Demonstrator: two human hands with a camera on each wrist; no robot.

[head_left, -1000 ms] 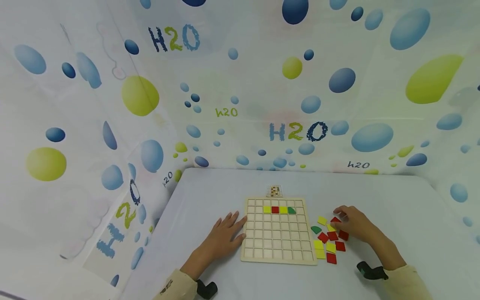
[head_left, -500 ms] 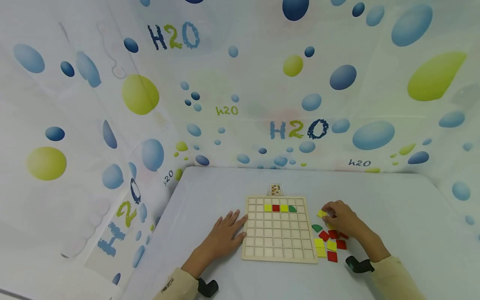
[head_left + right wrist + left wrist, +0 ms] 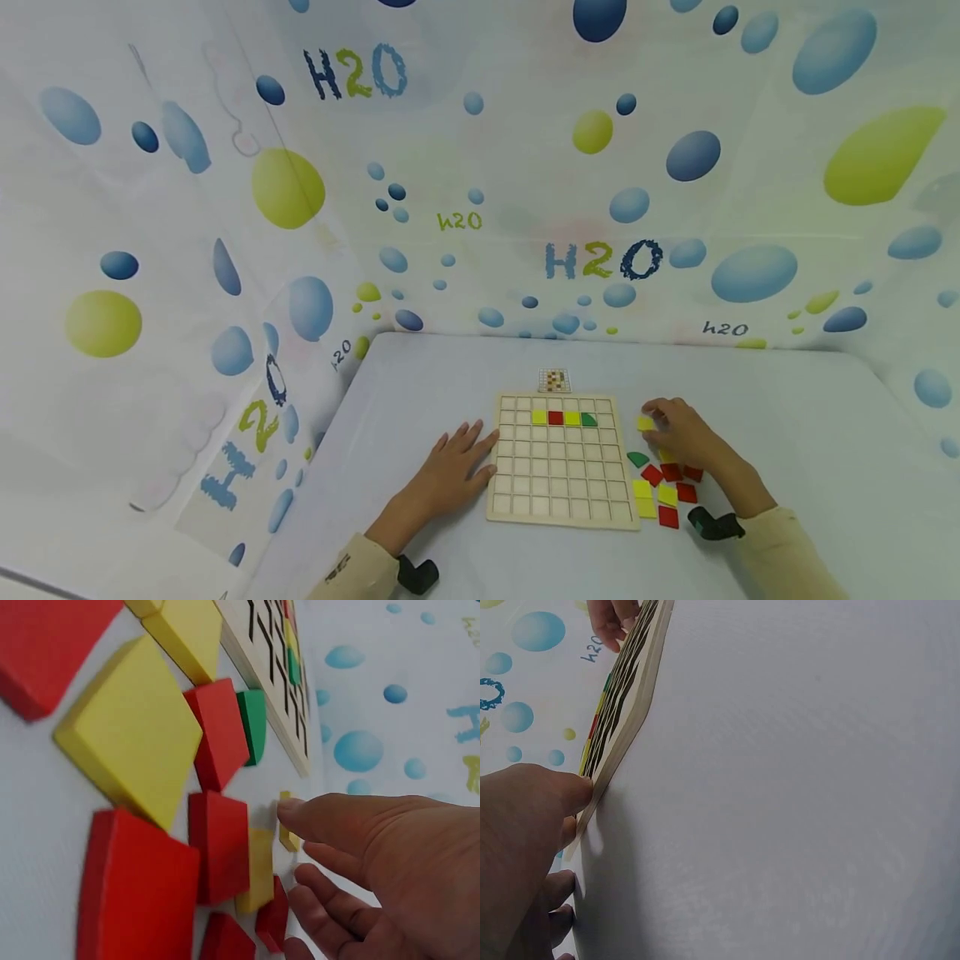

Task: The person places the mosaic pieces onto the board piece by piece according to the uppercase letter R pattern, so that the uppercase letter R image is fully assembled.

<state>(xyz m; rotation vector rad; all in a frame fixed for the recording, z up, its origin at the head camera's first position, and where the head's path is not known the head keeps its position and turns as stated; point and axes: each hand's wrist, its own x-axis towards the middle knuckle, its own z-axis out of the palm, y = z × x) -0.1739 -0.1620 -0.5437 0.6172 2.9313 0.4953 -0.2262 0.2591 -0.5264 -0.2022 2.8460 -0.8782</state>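
Observation:
My left hand lies with spread fingers on the table, its thumb and index fingertip touching the left edge of a square wooden grid board. Near the top of the grid, a row holds a yellow tile, a red tile, another yellow tile and a green quarter-round piece. To the right of the board, my right hand pinches a loose yellow square tile between thumb and index finger, at the far end of the loose pieces.
Several loose red tiles and yellow tiles lie beside the board, with a loose green piece nearest its right edge. A small pattern card sits just behind the board. A printed sheet wall rises behind the white table.
My right hand has moved left and away from me, from over the red tiles to the far yellow tile, where it stays. The left hand keeps its place at the board.

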